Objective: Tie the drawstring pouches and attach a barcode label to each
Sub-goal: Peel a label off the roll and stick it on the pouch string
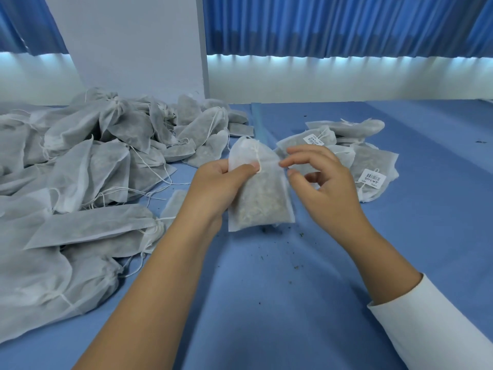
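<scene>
A white non-woven drawstring pouch (260, 198) filled with dried herbs stands upright above the blue table, held between my hands. My left hand (221, 180) grips its upper left side, with the thumb pressed on the white drawstring (258, 158) near the neck. My right hand (320, 177) hovers at the pouch's upper right edge, fingers loosely curled, index fingertip touching the fabric. No label shows on this pouch.
A large heap of unlabelled pouches (80, 166) covers the left of the table. A smaller pile of pouches with barcode labels (373, 177) lies behind my right hand. Herb crumbs dot the blue table cover (293, 289). A white pillar (138, 44) and blue curtains stand behind.
</scene>
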The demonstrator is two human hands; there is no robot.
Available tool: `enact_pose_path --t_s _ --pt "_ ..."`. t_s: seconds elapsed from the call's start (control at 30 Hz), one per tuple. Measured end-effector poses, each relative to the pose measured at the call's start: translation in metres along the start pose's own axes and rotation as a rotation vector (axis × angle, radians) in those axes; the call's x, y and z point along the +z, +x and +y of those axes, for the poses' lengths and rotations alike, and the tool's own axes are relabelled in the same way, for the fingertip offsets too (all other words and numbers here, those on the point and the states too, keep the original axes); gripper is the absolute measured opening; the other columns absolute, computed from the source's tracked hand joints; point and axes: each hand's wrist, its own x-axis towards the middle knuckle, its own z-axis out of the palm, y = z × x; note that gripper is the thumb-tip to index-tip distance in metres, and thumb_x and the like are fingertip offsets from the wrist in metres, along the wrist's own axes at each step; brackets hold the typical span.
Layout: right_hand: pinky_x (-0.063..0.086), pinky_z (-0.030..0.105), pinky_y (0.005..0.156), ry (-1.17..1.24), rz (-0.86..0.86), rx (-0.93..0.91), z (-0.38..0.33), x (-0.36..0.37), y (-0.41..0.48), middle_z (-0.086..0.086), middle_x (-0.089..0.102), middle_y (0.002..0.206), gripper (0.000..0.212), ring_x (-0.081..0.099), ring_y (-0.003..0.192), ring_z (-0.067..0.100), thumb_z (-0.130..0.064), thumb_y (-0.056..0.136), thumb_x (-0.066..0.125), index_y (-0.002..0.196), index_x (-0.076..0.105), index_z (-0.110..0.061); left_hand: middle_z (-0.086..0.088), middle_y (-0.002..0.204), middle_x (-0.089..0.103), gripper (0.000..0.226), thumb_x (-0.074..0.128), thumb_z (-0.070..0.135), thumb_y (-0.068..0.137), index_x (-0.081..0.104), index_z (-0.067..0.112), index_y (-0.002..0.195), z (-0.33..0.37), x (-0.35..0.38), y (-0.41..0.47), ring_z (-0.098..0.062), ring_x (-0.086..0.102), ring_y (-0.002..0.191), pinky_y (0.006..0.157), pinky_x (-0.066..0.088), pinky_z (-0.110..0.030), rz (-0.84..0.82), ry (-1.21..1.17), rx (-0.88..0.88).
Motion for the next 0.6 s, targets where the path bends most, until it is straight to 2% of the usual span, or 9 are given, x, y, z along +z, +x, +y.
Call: enact_pose_path --t_s 0.07,0.13,0.2,0.23,0.33,0.37,0.47,0.53,0.6 --pt "0.046 0.018 0.075 -0.048 -0.046 0.090 0.004 -0.008 0.004 -0.008 0.063 0.108 0.029 0.058 0.100 0.001 -0.004 0.086 0.062 0.086 0.068 -0.032 -0.003 0.082 0.075 0.019 0.072 0.027 0.087 0.073 0.008 0.089 -0.003 -0.004 0.006 -0.015 0.068 0.071 0.056 0.050 -0.021 0.082 -0.024 0.017" --pt "0.047 0.023 0.077 -0.107 -0.166 0.168 0.008 -0.016 0.007 -0.005 0.064 0.106 0.025 0.058 0.096 0.006 -0.007 0.083 0.064 0.086 0.067 -0.032 0.001 0.077 0.073 0.016 0.071 0.029 0.087 0.071 0.014 0.080 -0.005 -0.009 0.012 -0.018 0.069 0.074 0.063 0.054 -0.028 0.156 -0.075 0.013" --pt "0.045 0.023 0.078 -0.136 -0.283 0.216 0.011 -0.021 0.007 -0.004 0.063 0.105 0.027 0.057 0.094 0.008 -0.008 0.080 0.067 0.091 0.065 -0.033 -0.001 0.078 0.072 0.017 0.070 0.030 0.087 0.068 0.016 0.077 -0.005 -0.016 0.018 -0.022 0.071 0.079 0.072 0.057 -0.038 0.217 -0.145 -0.004" --pt "0.044 0.020 0.079 -0.137 -0.332 0.237 0.012 -0.022 0.007 -0.006 0.061 0.104 0.030 0.057 0.094 0.007 -0.009 0.078 0.069 0.094 0.062 -0.033 0.000 0.076 0.072 0.017 0.069 0.030 0.087 0.067 0.017 0.077 -0.005 -0.019 0.021 -0.022 0.071 0.077 0.071 0.058 -0.038 0.239 -0.166 -0.010" --pt "0.043 0.015 0.077 -0.145 -0.434 0.276 0.018 -0.018 0.005 -0.011 0.058 0.104 0.039 0.056 0.096 0.005 -0.010 0.077 0.072 0.103 0.055 -0.034 0.012 0.058 0.068 0.017 0.066 0.032 0.090 0.065 0.020 0.077 -0.007 -0.025 0.026 -0.008 0.068 0.055 0.051 0.054 -0.025 0.269 -0.190 -0.009" --pt "0.044 0.012 0.075 -0.146 -0.446 0.279 0.020 -0.015 0.005 -0.012 0.058 0.105 0.040 0.056 0.095 0.003 -0.011 0.078 0.073 0.104 0.052 -0.034 0.014 0.054 0.066 0.017 0.066 0.032 0.090 0.065 0.021 0.076 -0.007 -0.026 0.027 -0.005 0.066 0.051 0.049 0.053 -0.023 0.266 -0.188 -0.006" --pt "0.046 0.009 0.067 -0.078 -0.432 0.307 0.027 -0.006 0.004 -0.012 0.064 0.100 0.039 0.060 0.082 -0.005 -0.015 0.083 0.073 0.104 0.047 -0.035 0.015 0.054 0.066 0.018 0.066 0.033 0.090 0.065 0.022 0.076 -0.009 -0.025 0.029 -0.005 0.065 0.052 0.055 0.053 -0.025 0.255 -0.168 -0.004" --pt "0.045 0.011 0.064 -0.045 -0.384 0.305 0.031 -0.002 0.004 -0.009 0.067 0.088 0.038 0.060 0.068 -0.003 -0.018 0.087 0.071 0.111 0.046 -0.033 0.013 0.058 0.067 0.017 0.066 0.033 0.089 0.065 0.021 0.077 -0.009 -0.024 0.030 -0.007 0.067 0.057 0.058 0.054 -0.026 0.254 -0.168 0.000" --pt "0.044 0.017 0.066 -0.046 -0.344 0.292 0.034 0.000 0.005 -0.008 0.061 0.071 0.038 0.054 0.061 0.004 -0.025 0.091 0.067 0.120 0.045 -0.031 0.010 0.059 0.068 0.015 0.065 0.030 0.090 0.066 0.020 0.079 -0.008 -0.024 0.029 -0.008 0.067 0.056 0.053 0.054 -0.024 0.240 -0.185 0.013"
